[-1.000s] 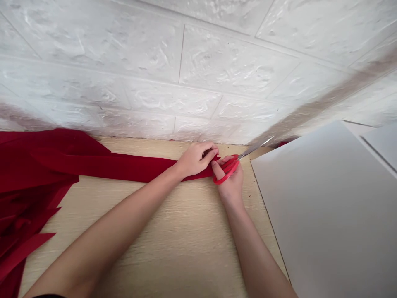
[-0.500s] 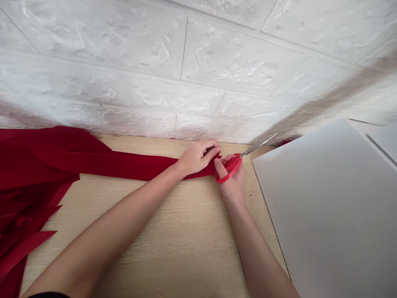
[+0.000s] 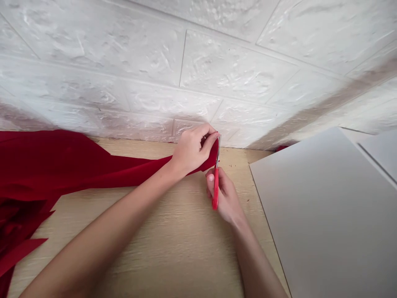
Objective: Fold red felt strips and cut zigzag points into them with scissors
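Observation:
A long strip of dark red fabric (image 3: 124,176) runs from a heap at the left to my hands. My left hand (image 3: 194,149) pinches the strip near its right end, lifted a little off the wooden surface. In my right hand (image 3: 225,192) is a pair of scissors (image 3: 216,188) with red handles. The metal blades point away from me toward the wall, lying along the cut end of the fabric, close by my left fingertips. Whether the blades are parted cannot be made out.
A white textured brick-pattern wall (image 3: 149,91) rises behind the light wooden tabletop (image 3: 173,223). At the right stands a large pale grey panel (image 3: 325,207). Pointed red fabric pieces (image 3: 25,252) lie at the lower left. Tiny dark bits are scattered right of the scissors.
My right hand has turned the scissors from pointing right to pointing at the wall, bringing the blades to the fabric's end. My left hand has raised that end slightly.

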The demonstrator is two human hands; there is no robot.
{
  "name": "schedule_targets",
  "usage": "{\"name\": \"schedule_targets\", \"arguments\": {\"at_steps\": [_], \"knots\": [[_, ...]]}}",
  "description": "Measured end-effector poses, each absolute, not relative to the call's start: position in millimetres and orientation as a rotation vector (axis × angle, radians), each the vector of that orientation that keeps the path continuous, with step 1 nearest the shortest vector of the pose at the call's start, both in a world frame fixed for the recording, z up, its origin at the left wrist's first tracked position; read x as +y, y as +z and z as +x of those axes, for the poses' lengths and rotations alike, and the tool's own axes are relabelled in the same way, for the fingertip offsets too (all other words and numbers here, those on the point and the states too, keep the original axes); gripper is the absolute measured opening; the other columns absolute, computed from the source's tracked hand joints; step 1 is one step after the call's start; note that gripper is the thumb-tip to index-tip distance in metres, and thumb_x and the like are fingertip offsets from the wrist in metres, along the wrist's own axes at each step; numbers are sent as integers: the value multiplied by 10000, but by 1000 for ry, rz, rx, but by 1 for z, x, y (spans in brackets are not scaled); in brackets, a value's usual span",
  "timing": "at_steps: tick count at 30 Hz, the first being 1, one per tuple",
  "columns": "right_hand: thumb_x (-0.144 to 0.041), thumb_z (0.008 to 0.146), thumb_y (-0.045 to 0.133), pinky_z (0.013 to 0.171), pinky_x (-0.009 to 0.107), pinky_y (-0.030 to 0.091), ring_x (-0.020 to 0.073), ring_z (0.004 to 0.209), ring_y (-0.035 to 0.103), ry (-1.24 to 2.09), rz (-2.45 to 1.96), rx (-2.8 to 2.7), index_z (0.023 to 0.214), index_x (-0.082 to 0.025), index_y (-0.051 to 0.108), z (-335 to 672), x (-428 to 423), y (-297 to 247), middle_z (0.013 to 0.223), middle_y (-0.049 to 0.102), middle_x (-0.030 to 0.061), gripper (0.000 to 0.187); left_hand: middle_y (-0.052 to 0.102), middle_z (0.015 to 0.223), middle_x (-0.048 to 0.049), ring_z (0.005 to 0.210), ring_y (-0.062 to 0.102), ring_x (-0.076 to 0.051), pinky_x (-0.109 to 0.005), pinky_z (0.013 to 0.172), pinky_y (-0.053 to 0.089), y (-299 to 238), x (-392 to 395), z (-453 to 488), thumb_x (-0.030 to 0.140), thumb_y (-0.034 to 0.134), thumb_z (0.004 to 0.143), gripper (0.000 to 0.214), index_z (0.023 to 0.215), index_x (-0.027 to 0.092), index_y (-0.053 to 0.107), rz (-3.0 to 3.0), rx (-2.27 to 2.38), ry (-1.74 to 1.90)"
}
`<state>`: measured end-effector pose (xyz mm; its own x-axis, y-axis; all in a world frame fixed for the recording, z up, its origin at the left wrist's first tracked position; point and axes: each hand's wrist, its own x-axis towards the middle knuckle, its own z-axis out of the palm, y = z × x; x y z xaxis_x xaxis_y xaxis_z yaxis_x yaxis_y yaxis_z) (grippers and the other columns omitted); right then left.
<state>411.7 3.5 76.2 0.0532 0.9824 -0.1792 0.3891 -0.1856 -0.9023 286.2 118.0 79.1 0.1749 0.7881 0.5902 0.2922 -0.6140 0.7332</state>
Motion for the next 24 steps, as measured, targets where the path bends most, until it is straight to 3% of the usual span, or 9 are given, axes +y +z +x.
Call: {"name": "schedule_targets", "arguments": {"at_steps": [6,17,24], "knots": [[-785,883,484,530,274,331,134,577,423,1188,-1660,-1362,838,-239,457,408,-2,86,643,467,-35,548,689,741,0,677,613,-128,-253,690,477,80,117,287,238,554,970,187,803,186,620,2006,1080,1443],[-779,873,520,523,275,321,134,549,432,1289,-1697,-1279,797,-230,487,410,-2,85,594,417,-53,555,633,680,16,613,561,-129,-273,647,438,77,116,291,236,552,972,219,756,198,552,1973,1156,1385],[-767,892,499,496,270,314,106,500,325,1341,-1682,-1219,765,-230,480,412,-1,80,575,321,-77,552,618,655,21,587,538,-122,-273,646,430,76,117,291,232,552,969,228,744,197,543,1937,1192,1353]]}}
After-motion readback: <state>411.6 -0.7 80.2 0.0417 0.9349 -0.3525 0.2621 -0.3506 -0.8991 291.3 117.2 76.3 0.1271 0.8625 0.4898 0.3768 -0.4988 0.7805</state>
